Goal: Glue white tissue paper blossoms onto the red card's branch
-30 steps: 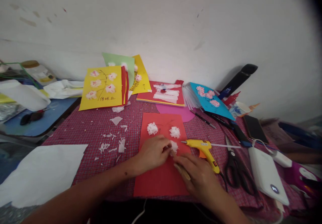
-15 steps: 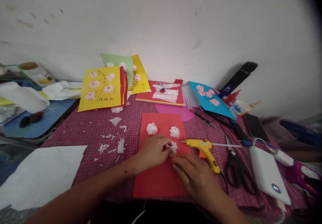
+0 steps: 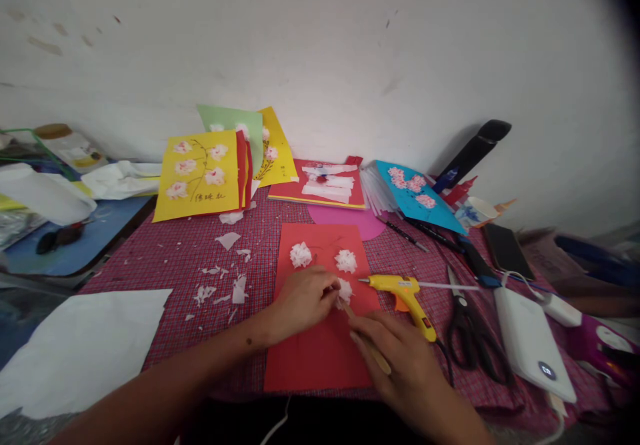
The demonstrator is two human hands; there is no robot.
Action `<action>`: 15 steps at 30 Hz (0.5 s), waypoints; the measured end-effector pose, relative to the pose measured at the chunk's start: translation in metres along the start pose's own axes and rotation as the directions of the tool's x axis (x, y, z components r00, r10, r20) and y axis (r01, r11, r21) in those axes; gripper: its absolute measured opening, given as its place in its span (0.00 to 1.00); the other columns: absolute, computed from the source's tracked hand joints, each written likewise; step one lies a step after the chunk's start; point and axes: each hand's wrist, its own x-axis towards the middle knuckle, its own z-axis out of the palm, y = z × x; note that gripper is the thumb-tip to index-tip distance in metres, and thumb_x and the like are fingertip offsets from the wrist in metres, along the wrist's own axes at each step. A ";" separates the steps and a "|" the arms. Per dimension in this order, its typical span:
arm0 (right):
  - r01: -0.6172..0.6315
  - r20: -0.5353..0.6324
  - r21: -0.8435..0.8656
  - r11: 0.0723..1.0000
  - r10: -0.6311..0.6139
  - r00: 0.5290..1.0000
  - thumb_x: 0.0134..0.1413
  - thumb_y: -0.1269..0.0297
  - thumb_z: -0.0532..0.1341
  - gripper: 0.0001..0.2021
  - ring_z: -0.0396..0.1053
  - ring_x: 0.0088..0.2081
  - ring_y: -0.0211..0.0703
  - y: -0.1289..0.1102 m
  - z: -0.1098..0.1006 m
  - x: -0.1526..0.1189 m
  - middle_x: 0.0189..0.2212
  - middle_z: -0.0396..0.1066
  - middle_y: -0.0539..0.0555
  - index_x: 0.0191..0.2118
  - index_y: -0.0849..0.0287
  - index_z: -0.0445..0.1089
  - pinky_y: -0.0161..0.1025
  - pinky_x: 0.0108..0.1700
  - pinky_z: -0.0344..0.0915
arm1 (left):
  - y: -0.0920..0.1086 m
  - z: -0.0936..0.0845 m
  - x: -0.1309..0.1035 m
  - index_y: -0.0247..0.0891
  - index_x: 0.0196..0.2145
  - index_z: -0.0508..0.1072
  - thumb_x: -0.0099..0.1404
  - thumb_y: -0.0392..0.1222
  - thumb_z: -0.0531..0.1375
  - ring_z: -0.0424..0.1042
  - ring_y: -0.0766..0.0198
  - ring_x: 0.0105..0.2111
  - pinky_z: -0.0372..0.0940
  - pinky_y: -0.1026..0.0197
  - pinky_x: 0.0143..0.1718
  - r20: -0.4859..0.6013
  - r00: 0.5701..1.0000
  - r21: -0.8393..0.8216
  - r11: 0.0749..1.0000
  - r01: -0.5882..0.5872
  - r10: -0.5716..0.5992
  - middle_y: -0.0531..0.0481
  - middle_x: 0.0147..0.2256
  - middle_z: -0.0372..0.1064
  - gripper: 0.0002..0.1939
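Observation:
A red card [image 3: 317, 358] lies in front of me with white crumpled-paper flowers on it: a left flower [image 3: 301, 254], a right flower [image 3: 345, 260] and a lower flower [image 3: 345, 290]. My left hand [image 3: 307, 298] is closed in a pinch at the left edge of the lower flower; its fingertips partly hide it. My right hand [image 3: 400, 358] is closed around a wooden stick [image 3: 379, 356], whose narrow end points at the base of that same flower. Just right of the card lies a yellow glue gun [image 3: 407, 292] with a glue stick in its back.
Black scissors [image 3: 467, 332], a white power bank [image 3: 533, 342] and a phone [image 3: 507, 252] lie to the right. Paper scraps [image 3: 239, 290] and a white sheet [image 3: 85, 345] are on the left. Finished flower cards, including a yellow one [image 3: 210, 195] and a blue one [image 3: 420, 195], stand behind.
My right hand has drawn slightly back toward me and right, and more of the wooden stick shows. The left hand stays at the lower flower.

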 end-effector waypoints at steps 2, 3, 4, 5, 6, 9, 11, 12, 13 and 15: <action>0.014 -0.019 -0.013 1.000 -0.014 1.000 0.64 0.76 0.58 0.13 0.78 0.36 0.46 -0.004 -0.005 -0.003 0.37 0.78 0.58 0.51 0.58 0.72 0.43 0.39 0.77 | 0.000 0.000 0.000 0.38 0.34 0.76 0.70 0.37 0.57 0.73 0.59 0.37 0.65 0.58 0.40 -0.002 1.000 0.003 1.000 0.003 -0.003 0.48 0.35 0.75 0.08; 0.022 -0.028 -0.019 1.000 -0.022 0.999 0.64 0.76 0.59 0.13 0.78 0.36 0.47 -0.005 -0.007 -0.006 0.38 0.79 0.58 0.51 0.58 0.72 0.43 0.38 0.77 | 0.000 0.000 0.000 0.38 0.34 0.76 0.70 0.37 0.57 0.73 0.59 0.37 0.65 0.58 0.40 -0.004 1.000 0.000 1.000 0.005 -0.005 0.48 0.35 0.75 0.08; 0.027 -0.032 -0.024 0.999 -0.028 0.999 0.63 0.76 0.59 0.14 0.78 0.36 0.47 -0.006 -0.009 -0.009 0.38 0.79 0.58 0.52 0.58 0.72 0.42 0.37 0.77 | 0.001 0.000 0.000 0.38 0.34 0.76 0.69 0.36 0.57 0.73 0.59 0.37 0.65 0.57 0.40 -0.007 1.000 -0.005 1.000 0.007 -0.007 0.48 0.35 0.75 0.08; 0.031 -0.035 -0.028 0.999 -0.032 0.999 0.63 0.76 0.59 0.14 0.78 0.37 0.47 -0.006 -0.011 -0.013 0.38 0.79 0.59 0.52 0.58 0.72 0.42 0.37 0.77 | 0.001 0.000 -0.001 0.38 0.35 0.76 0.69 0.36 0.57 0.73 0.59 0.38 0.66 0.57 0.41 -0.011 1.000 -0.014 1.000 0.007 -0.007 0.48 0.36 0.75 0.08; 0.036 -0.039 -0.031 0.999 -0.037 0.999 0.62 0.76 0.60 0.15 0.79 0.38 0.48 -0.006 -0.014 -0.018 0.39 0.79 0.58 0.53 0.57 0.72 0.42 0.38 0.77 | 0.000 0.000 -0.002 0.38 0.36 0.76 0.68 0.35 0.57 0.73 0.59 0.39 0.66 0.57 0.42 -0.017 1.000 -0.023 1.000 0.006 -0.006 0.47 0.37 0.75 0.07; 0.026 -0.072 -0.028 0.999 -0.028 0.997 0.61 0.75 0.61 0.18 0.79 0.41 0.49 -0.003 -0.020 -0.035 0.40 0.80 0.57 0.55 0.56 0.71 0.43 0.42 0.78 | -0.001 -0.003 -0.007 0.38 0.41 0.76 0.66 0.32 0.56 0.73 0.58 0.42 0.67 0.57 0.45 -0.040 0.999 -0.037 0.999 -0.012 0.010 0.46 0.40 0.75 0.10; -0.021 -0.097 -0.017 1.000 0.019 0.995 0.60 0.74 0.62 0.18 0.79 0.43 0.50 0.000 -0.022 -0.048 0.41 0.80 0.57 0.55 0.54 0.72 0.43 0.44 0.79 | -0.003 -0.006 -0.012 0.38 0.45 0.75 0.65 0.31 0.55 0.72 0.58 0.42 0.67 0.57 0.45 -0.036 0.998 0.001 0.999 -0.045 0.045 0.46 0.42 0.73 0.14; -0.055 -0.104 -0.003 0.998 0.054 0.993 0.60 0.73 0.63 0.17 0.79 0.43 0.51 0.001 -0.022 -0.053 0.41 0.80 0.56 0.54 0.53 0.73 0.42 0.43 0.79 | -0.003 -0.009 -0.014 0.39 0.47 0.75 0.65 0.31 0.54 0.72 0.58 0.42 0.67 0.57 0.44 -0.020 0.997 0.044 0.997 -0.070 0.071 0.46 0.42 0.72 0.16; -0.097 -0.111 0.019 0.995 0.098 0.989 0.61 0.71 0.63 0.15 0.80 0.42 0.50 0.001 -0.021 -0.057 0.40 0.80 0.56 0.52 0.53 0.74 0.41 0.42 0.79 | -0.002 -0.012 -0.016 0.39 0.49 0.74 0.65 0.31 0.54 0.71 0.58 0.41 0.67 0.57 0.43 0.003 0.995 0.102 0.990 -0.098 0.098 0.46 0.41 0.71 0.17; -0.186 -0.141 0.102 0.977 0.199 0.970 0.62 0.70 0.62 0.09 0.80 0.37 0.47 0.001 -0.016 -0.063 0.35 0.79 0.55 0.46 0.54 0.75 0.37 0.38 0.79 | 0.000 -0.019 -0.018 0.40 0.51 0.73 0.64 0.30 0.54 0.69 0.56 0.40 0.67 0.55 0.42 0.068 0.988 0.240 0.958 -0.154 0.142 0.45 0.41 0.69 0.19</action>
